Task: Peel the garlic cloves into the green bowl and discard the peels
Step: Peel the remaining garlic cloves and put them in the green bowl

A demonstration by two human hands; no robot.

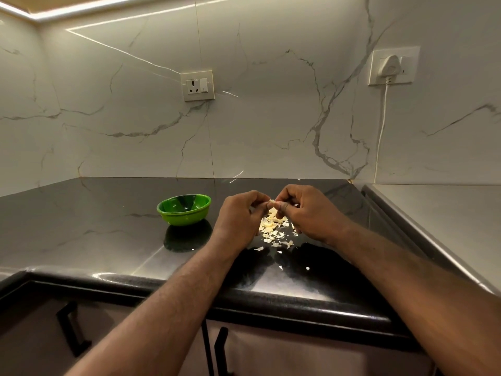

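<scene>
Garlic clove (pixel 272 203) pinched between both your hands, right above the peel pile on the counter.
Your left hand (pixel 238 217) and right hand (pixel 306 213) both have their fingers curled in, with the fingertips meeting on the small pale clove. It is too hidden to tell its long axis or how much skin is left. Directly below, the pile of peels (pixel 273 229) lies on the black counter (pixel 108 226), and stray flakes trail toward the front edge. The green bowl (pixel 184 217) stands to the left of your left hand, near but apart, so that hand looks the nearer one for the drop. I cannot tell whether the bowl holds cloves. No brand, label or writing is readable.
</scene>
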